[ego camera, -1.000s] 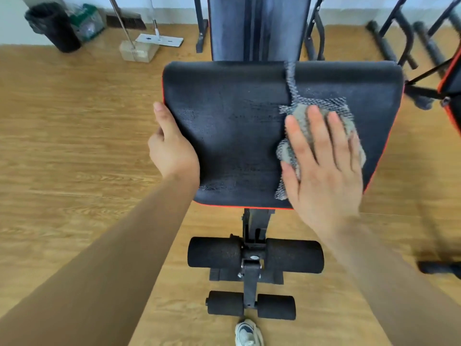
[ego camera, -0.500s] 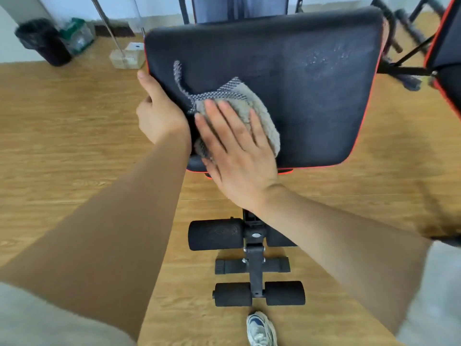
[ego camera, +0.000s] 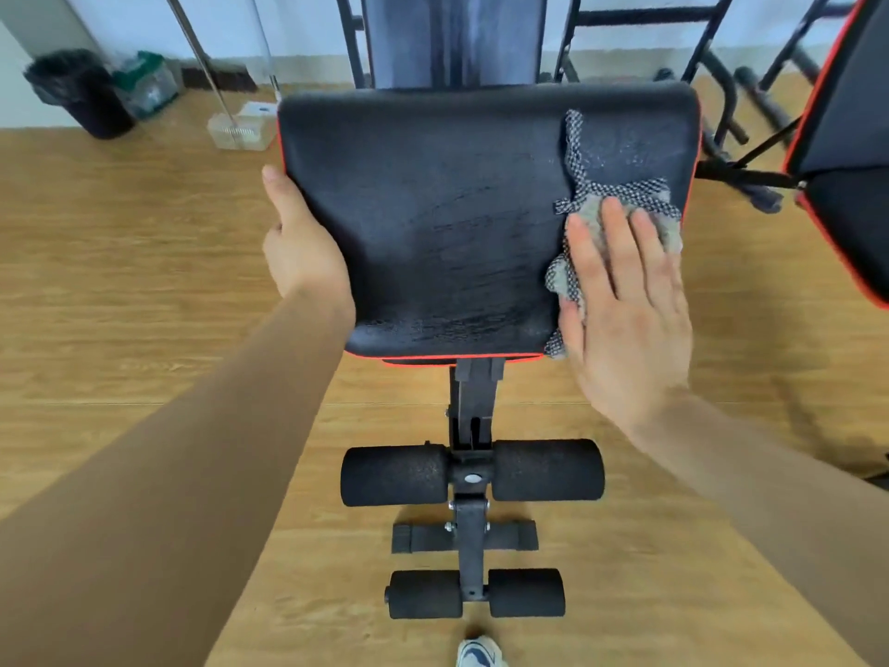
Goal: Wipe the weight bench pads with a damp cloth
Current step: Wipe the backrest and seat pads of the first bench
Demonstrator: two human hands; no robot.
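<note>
A black seat pad (ego camera: 447, 223) with red piping fills the middle of the view, with wet streaks across it. A grey cloth (ego camera: 620, 204) with a checked edge lies on the pad's right side. My right hand (ego camera: 620, 300) presses flat on the cloth, fingers straight, at the pad's near right corner. My left hand (ego camera: 300, 243) grips the pad's left edge, thumb up along the side, fingers hidden under it. Behind the seat rises the dark back pad (ego camera: 454, 38).
Black foam leg rollers (ego camera: 471, 471) and smaller ones (ego camera: 474, 594) sit on the frame below the seat. Another red-trimmed bench (ego camera: 846, 151) stands at right. A black bin (ego camera: 79, 91), a mop bucket (ego camera: 240, 127) and a shoe (ego camera: 478, 654) are on the wooden floor.
My right hand slid the cloth from the pad's left side back to its right side. My left hand kept its hold on the left edge.
</note>
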